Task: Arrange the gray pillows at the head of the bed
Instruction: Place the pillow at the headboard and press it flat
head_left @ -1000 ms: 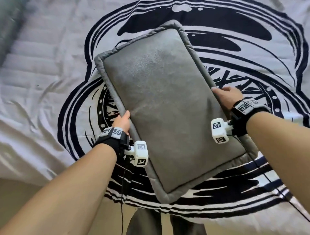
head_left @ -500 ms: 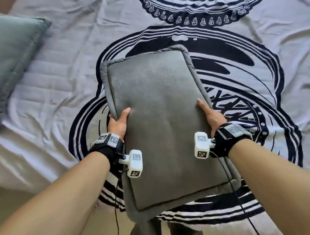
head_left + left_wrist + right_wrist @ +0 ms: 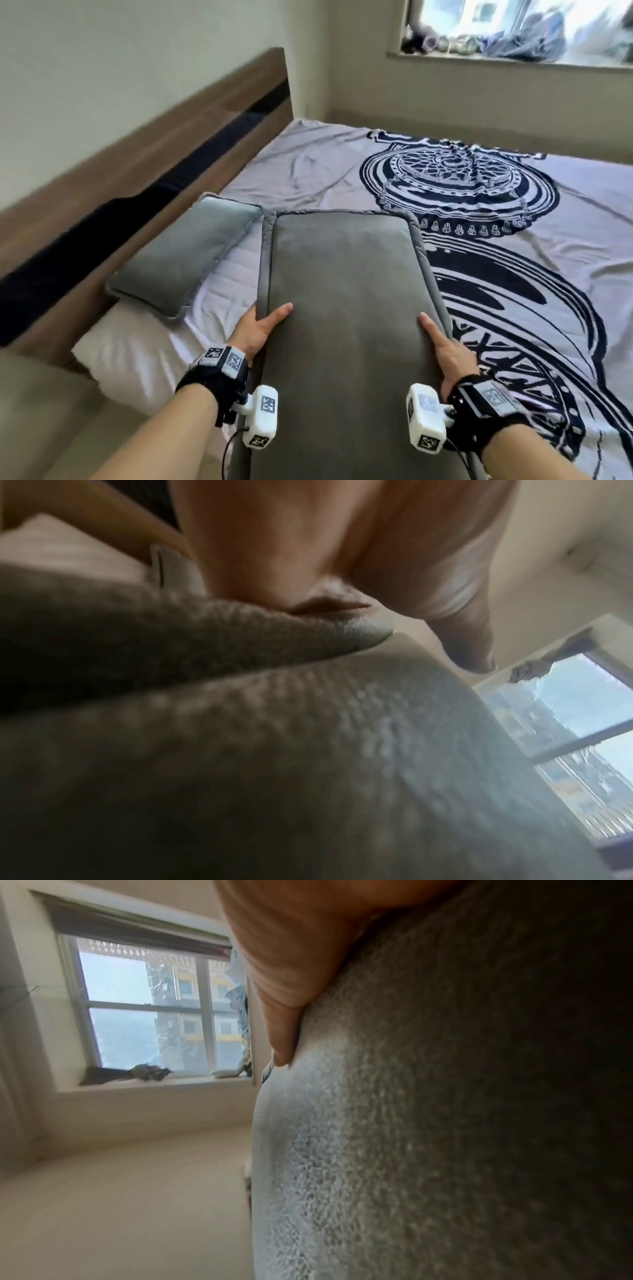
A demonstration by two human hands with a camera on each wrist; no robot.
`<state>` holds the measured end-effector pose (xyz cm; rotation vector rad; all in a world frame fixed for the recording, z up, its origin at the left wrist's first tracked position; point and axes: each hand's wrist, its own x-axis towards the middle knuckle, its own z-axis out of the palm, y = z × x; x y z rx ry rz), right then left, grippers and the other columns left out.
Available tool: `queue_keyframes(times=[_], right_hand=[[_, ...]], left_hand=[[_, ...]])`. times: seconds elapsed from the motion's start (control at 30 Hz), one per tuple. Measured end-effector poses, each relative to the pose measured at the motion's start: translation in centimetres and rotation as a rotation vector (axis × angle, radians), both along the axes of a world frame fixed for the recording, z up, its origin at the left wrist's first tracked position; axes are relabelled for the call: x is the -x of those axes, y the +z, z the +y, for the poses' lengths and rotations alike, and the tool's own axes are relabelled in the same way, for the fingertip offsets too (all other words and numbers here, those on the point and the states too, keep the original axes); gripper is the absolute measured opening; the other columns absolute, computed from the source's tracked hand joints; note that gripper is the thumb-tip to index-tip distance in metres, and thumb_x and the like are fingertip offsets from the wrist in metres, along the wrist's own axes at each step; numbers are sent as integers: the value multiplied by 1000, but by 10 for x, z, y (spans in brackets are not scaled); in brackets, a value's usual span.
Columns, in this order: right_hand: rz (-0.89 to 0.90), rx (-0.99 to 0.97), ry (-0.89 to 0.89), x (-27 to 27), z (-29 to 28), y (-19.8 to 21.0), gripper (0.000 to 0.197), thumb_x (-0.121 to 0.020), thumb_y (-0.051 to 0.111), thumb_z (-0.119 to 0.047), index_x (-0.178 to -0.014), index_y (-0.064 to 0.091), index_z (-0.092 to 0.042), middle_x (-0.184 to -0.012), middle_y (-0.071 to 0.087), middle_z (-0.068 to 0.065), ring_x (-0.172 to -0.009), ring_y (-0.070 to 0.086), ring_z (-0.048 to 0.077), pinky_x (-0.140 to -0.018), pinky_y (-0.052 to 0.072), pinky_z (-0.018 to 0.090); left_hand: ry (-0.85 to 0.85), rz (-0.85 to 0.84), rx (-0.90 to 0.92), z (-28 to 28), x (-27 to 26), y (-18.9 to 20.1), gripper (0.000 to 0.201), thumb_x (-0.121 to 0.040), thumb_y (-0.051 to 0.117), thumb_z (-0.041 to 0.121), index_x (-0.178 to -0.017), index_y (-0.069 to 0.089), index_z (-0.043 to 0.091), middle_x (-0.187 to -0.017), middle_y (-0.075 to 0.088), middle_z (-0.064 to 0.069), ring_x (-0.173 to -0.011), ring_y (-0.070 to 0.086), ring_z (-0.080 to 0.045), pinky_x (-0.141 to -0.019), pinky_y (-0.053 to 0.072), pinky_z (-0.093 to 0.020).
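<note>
Head view: held pillow (image 3: 346,329) lifted above the bed (image 3: 308,171), long axis pointing away, near end cut off by the bottom edge. Left hand (image 3: 257,330) clamped on the left edge, thumb on top, fingers hidden beneath. Right hand (image 3: 445,349) clamped on the right edge, thumb flat on top, fingers likewise out of sight. Second pillow (image 3: 185,257) lying on the bed by the headboard (image 3: 144,150), just left of the held one; touching or apart, cannot tell. White pillow (image 3: 126,359) nearer the camera, partly hidden by the left wrist. Window (image 3: 520,31) at top right, cropped and blurred; objects on the sill too smeared to name.

Left wrist view: very blurred. Held pillow (image 3: 274,764) filling the lower frame, its edge flange folded up against the left hand (image 3: 308,547). Thumb (image 3: 565,631) pointing down over the fabric; other fingers not visible. Window (image 3: 582,723) cut off at right.

Right wrist view: held pillow (image 3: 445,1123) filling the right half, dark toward the far right. Only the thumb (image 3: 284,1031) of the right hand (image 3: 301,934) showing, tip pressed on the fabric; remaining fingers hidden. Window (image 3: 150,1007) at left, tilted, with 1 crumpled item on the sill, not identifiable.
</note>
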<state>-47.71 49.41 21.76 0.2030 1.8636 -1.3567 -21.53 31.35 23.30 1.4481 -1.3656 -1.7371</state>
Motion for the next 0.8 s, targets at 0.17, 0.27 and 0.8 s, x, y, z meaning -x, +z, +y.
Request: queue_keyframes(times=[0.17, 0.27, 0.8], right_hand=[[11, 106, 145, -27, -43, 25, 108, -22, 92, -74, -108, 75, -11, -99, 78, 10, -91, 76, 32, -87, 62, 51], [56, 166, 250, -73, -62, 85, 89, -43, 93, -62, -111, 72, -8, -101, 77, 10, -90, 76, 30, -86, 62, 50], [26, 178, 406, -319, -226, 126, 94, -28, 97, -52, -106, 73, -6, -97, 79, 15, -84, 78, 35, -81, 62, 55]], left_hand=[[231, -110, 112, 7, -67, 62, 58, -75, 81, 49, -117, 59, 17, -103, 73, 1, -95, 70, -22, -93, 56, -36], [421, -128, 115, -5, -118, 53, 112, -43, 82, 79, -131, 59, 15, -125, 71, -2, -112, 69, -23, -101, 54, -40], [573, -6, 119, -92, -362, 106, 56, -78, 77, 48, -124, 65, 17, -117, 71, -4, -106, 68, -25, -99, 54, -41]])
